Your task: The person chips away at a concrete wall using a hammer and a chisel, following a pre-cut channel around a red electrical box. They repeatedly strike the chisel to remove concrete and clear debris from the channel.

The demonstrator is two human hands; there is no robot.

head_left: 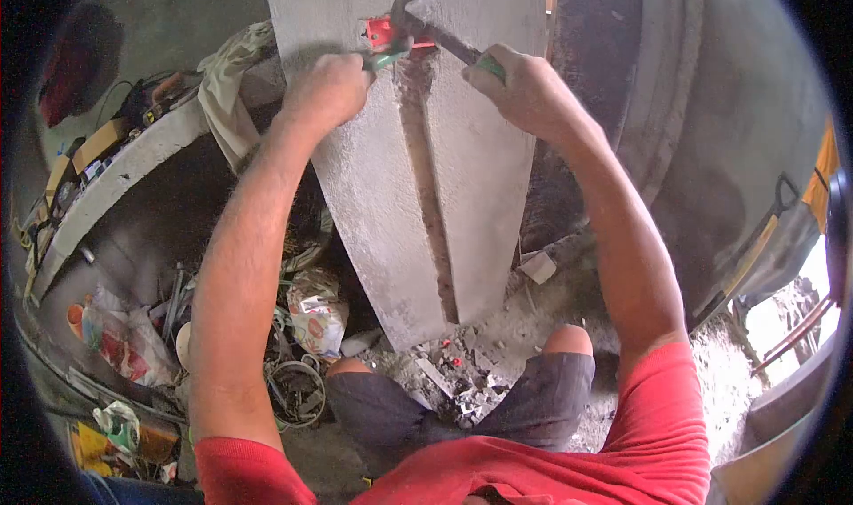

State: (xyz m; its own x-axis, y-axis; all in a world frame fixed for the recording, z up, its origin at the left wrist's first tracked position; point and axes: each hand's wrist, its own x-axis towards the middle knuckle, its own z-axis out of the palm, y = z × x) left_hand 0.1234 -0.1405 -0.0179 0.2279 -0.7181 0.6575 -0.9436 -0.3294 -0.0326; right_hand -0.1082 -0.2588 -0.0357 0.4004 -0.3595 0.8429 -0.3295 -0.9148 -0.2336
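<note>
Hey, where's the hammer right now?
In the head view, the hammer is near the top middle, held in the right hand, close by the red box and right of the left hand.

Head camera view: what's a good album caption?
Left hand grips a green-handled tool, right hand a claw hammer, near a red box on a grooved column.

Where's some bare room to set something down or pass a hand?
To reach through: in front of the pillar, between your forearms, either side of the groove. To set something down: perhaps the small floor patch between the bucket and your shorts. Crowded: the cluttered ledge, the rubble between your knees, and around the red box by the hammer.
</note>
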